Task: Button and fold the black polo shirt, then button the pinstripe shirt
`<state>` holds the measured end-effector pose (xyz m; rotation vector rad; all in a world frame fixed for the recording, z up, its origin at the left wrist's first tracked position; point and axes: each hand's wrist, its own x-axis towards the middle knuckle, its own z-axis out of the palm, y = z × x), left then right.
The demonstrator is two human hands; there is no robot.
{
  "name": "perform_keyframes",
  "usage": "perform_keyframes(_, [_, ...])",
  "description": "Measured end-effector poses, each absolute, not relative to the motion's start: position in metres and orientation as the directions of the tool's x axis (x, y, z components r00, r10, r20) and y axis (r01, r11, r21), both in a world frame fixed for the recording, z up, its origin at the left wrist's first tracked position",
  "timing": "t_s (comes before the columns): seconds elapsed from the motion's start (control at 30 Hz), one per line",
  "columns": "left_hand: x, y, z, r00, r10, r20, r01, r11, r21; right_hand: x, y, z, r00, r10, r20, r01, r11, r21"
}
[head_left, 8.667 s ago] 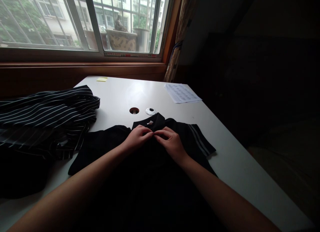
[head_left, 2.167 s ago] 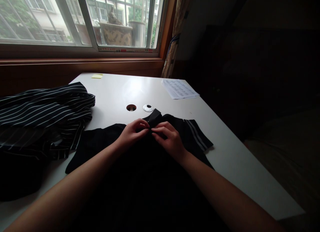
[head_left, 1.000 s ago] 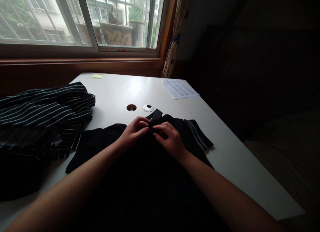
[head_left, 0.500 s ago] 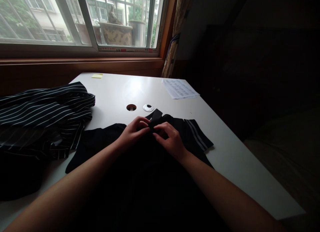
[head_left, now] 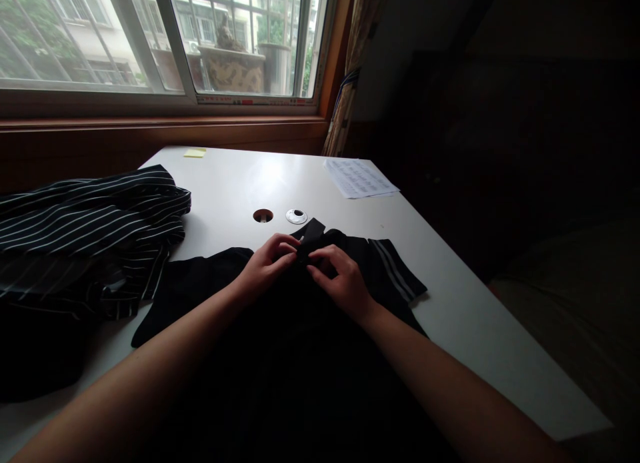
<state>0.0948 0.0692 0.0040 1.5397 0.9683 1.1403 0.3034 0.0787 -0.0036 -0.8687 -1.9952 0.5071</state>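
A black short-sleeved shirt [head_left: 210,270] lies spread on the white table, and its right sleeve [head_left: 395,270] carries two grey stripes near the hem. At the neck, a black collar flap [head_left: 313,231] stands up between my hands. My left hand [head_left: 267,258] is closed, with thumb and fingers pinching the dark cloth at the collar's base. Right beside it, my right hand [head_left: 345,276] has its fingers curled onto the same cloth, the index finger and thumb close together. The shirt's lower part is too dark to make out details.
Dark clothing with white stripes [head_left: 100,216] is heaped at the table's left. A round cable hole [head_left: 263,216] and a silvery round cover [head_left: 297,216] lie beyond the collar. Printed papers [head_left: 360,178] and a yellow sticky note [head_left: 195,153] rest toward the table's [head_left: 480,356] far edge.
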Motion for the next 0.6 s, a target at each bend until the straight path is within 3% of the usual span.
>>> perform_keyframes(0.6, [0.097, 0.071, -0.004, 0.185, 0.951, 0.246, 0.145, -0.274, 0.951, 0.304, 0.079, -0.006, -0.410, 0.726, 0.552, 0.377, 0.686, -0.622])
